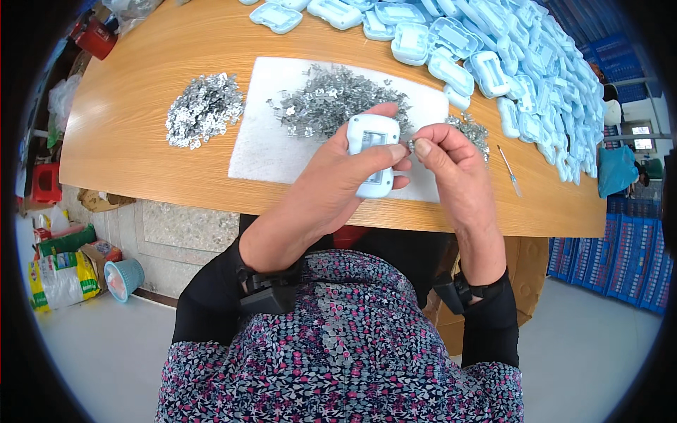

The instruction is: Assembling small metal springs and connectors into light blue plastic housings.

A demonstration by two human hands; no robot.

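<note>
My left hand (pixel 360 163) is closed around a light blue plastic casing (pixel 376 185) with a rectangular window in its middle, held upright above the table's near edge. Its thumb lies across the front of the casing. Just to the right, my right hand (pixel 451 156) pinches a tiny metal piece (pixel 412 144) between thumb and fingertips, close to the casing's side. Most of that piece is hidden by the fingers. Behind both hands, a heap of small silvery metal pieces (pixel 331 99) lies on a white sheet (pixel 257 148).
Another metal heap (pixel 204 109) lies left on the wooden table (pixel 127 134), and a smaller one (pixel 469 132) lies right. Beside that is a thin screwdriver-like tool (pixel 509 171). Light blue casings (pixel 522 77) pile up at the far right. A red stool (pixel 46 182) stands left.
</note>
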